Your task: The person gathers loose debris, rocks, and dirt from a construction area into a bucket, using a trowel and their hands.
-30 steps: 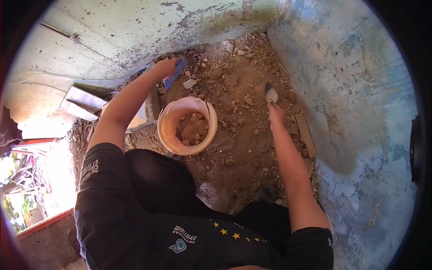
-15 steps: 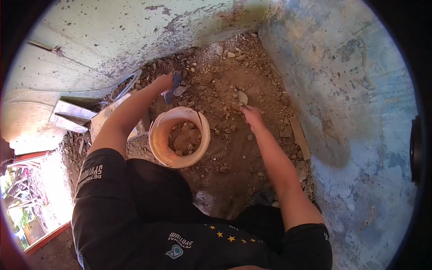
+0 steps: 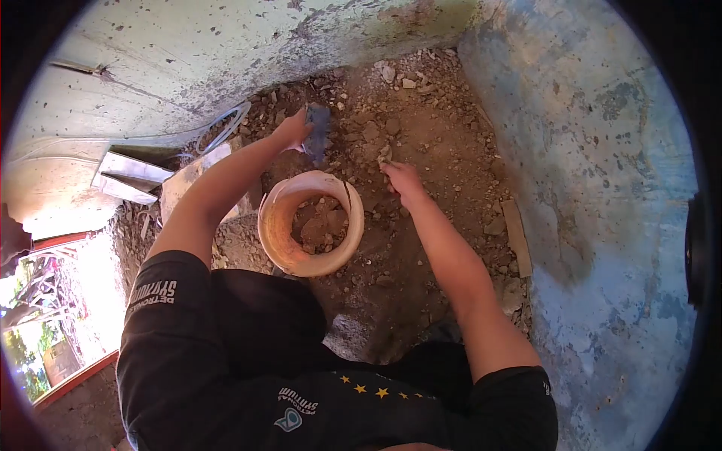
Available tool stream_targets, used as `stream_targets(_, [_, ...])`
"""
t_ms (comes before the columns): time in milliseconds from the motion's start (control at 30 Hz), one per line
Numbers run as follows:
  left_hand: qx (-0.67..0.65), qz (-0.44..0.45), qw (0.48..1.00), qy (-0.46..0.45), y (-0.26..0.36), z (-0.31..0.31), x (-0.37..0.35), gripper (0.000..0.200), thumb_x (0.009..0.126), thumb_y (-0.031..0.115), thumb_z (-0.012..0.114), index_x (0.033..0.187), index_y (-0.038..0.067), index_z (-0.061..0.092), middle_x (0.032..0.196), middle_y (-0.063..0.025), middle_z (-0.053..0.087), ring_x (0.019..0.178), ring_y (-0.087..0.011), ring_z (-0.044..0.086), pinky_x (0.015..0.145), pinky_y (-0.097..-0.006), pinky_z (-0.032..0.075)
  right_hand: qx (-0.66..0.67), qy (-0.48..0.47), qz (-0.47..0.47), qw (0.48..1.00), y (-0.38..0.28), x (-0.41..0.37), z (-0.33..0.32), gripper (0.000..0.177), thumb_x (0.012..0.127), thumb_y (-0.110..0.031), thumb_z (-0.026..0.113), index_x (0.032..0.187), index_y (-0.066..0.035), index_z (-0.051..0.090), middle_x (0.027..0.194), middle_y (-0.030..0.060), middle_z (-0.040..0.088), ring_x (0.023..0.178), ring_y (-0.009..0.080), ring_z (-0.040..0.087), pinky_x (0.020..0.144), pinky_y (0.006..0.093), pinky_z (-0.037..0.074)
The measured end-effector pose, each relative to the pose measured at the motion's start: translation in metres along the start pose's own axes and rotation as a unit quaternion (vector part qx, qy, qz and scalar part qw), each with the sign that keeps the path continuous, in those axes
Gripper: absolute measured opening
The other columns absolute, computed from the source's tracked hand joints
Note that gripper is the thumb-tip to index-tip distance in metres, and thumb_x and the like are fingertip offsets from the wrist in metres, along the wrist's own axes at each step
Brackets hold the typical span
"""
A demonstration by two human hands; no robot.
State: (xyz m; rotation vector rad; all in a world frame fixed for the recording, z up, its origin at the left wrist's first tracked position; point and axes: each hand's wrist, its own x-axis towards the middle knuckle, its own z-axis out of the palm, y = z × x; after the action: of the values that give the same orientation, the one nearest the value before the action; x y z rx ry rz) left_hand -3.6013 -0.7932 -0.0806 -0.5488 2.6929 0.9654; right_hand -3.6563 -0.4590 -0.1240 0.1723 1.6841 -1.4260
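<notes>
My left hand [image 3: 298, 131] is closed on a flat blue-grey piece [image 3: 318, 135], its face tilted over the rubble beyond the bucket. My right hand [image 3: 403, 180] grips a small trowel [image 3: 385, 154] by its handle, low over loose earth right of the blue-grey piece. Its blade is foreshortened and blends with the soil. Between my forearms and nearer my body stands a pale orange bucket [image 3: 355, 240] with a split rim. Broken chunks and earth [image 3: 322, 225] lie inside it.
Dirt and rubble [image 3: 436, 128] cover the floor up to a green wall [image 3: 226, 60] and a blue wall [image 3: 602, 150]. At the right lies a wood strip [image 3: 516, 237]. A metal channel [image 3: 131, 177] and a pale hose [image 3: 226, 128] are at the left, above a bright opening [image 3: 68, 316].
My left hand has moved right with the blue-grey piece, which now shows a broader face. My right hand and the trowel have shifted left and farther away, towards it.
</notes>
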Motion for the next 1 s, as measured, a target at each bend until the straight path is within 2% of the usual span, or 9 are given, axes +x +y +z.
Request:
stream_targets(200, [0.081,0.009,0.997,0.006,0.023,-0.02,0.001,0.057,0.099,0.035,0.055,0.136,-0.006,0.04,0.115,-0.0337,0.063,0.105,-0.0496,0.063,0.091,-0.0524,0.048,0.092,-0.073,0.006,0.993,0.001,-0.018,0.0,0.039,0.096,-0.023,0.066,0.128,0.0,0.06,0.07,0.0019,0.051,0.049,0.0107,0.042,0.044,0.029,0.031])
stream_targets(433, [0.034,0.075,0.997,0.002,0.042,-0.02,0.008,0.043,0.098,0.033,0.055,0.122,-0.002,0.048,0.108,-0.0321,0.065,0.095,-0.0452,0.068,0.082,-0.0518,0.055,0.103,-0.14,-0.023,0.984,-0.022,-0.061,-0.014,0.039,0.099,-0.022,0.062,0.132,-0.002,0.059,0.072,0.0032,0.055,0.047,0.0092,0.04,0.043,0.0277,0.029])
stream_targets(500, [-0.061,0.027,0.995,-0.078,0.059,-0.024,0.001,0.048,0.102,0.03,0.054,0.138,0.001,0.042,0.113,-0.0227,0.066,0.097,-0.0317,0.07,0.076,-0.043,0.058,0.099,-0.133,-0.027,0.986,-0.024,-0.071,-0.02,0.04,0.099,-0.022,0.062,0.133,-0.002,0.058,0.072,0.0032,0.055,0.047,0.009,0.04,0.043,0.0277,0.029])
stream_targets(667, [-0.057,0.03,0.995,-0.082,0.1,-0.038,-0.028,0.05,0.101,0.031,0.055,0.139,0.001,0.041,0.117,-0.0193,0.065,0.103,-0.03,0.068,0.08,-0.0427,0.059,0.09,-0.115,-0.028,0.989,-0.031,-0.091,-0.033,0.041,0.099,-0.022,0.062,0.133,-0.002,0.058,0.072,0.0027,0.055,0.047,0.0083,0.04,0.043,0.0283,0.029])
stream_targets(733, [-0.018,0.047,0.996,-0.072,0.109,-0.046,-0.037,0.051,0.101,0.031,0.056,0.14,0.002,0.041,0.119,-0.0185,0.065,0.106,-0.0291,0.066,0.082,-0.0435,0.059,0.027,-0.074,-0.041,0.996,-0.041,-0.106,-0.031,0.045,0.098,-0.022,0.062,0.137,-0.001,0.056,0.072,0.0031,0.056,0.048,0.0088,0.041,0.044,0.0294,0.031])
stream_targets(800, [-0.093,0.051,0.982,-0.157,0.118,-0.063,-0.046,0.055,0.1,0.031,0.057,0.144,0.003,0.039,0.128,-0.0184,0.061,0.112,-0.0287,0.063,0.093,-0.0479,0.056,-0.001,-0.066,-0.064,0.996,-0.046,-0.117,-0.023,0.042,0.098,-0.021,0.063,0.135,-0.002,0.059,0.071,0.002,0.054,0.046,0.0078,0.041,0.043,0.0276,0.031])
stream_targets(833, [-0.17,-0.027,0.957,-0.236,0.121,-0.079,-0.05,0.06,0.098,0.029,0.059,0.148,0.005,0.035,0.135,-0.0184,0.058,0.117,-0.0291,0.061,0.101,-0.0506,0.051,-0.028,-0.051,-0.087,0.995,-0.047,-0.124,-0.018,0.039,0.097,-0.02,0.064,0.132,-0.003,0.062,0.07,0.001,0.053,0.044,0.0069,0.04,0.042,0.0259,0.03])
stream_targets(967, [-0.21,-0.12,0.94,-0.242,0.119,-0.128,-0.075,0.048,0.097,0.02,0.058,0.141,0.007,0.045,0.128,-0.0129,0.063,0.11,-0.0257,0.067,0.093,-0.0543,0.056,-0.16,-0.102,-0.121,0.974,-0.044,-0.146,-0.004,0.048,0.093,-0.023,0.068,0.135,-0.001,0.059,0.075,0.0062,0.063,0.053,0.0133,0.056,0.049,0.03,0.043])
stream_targets(1000, [-0.209,-0.123,0.94,-0.239,0.111,-0.134,-0.078,0.048,0.097,0.02,0.058,0.141,0.007,0.045,0.128,-0.0129,0.063,0.11,-0.0257,0.067,0.093,-0.0543,0.056,-0.262,-0.088,-0.287,0.917,-0.032,-0.143,-0.002,0.051,0.091,-0.026,0.068,0.135,-0.001,0.059,0.082,0.009,0.067,0.066,0.0194,0.062,0.058,0.0348,0.049])
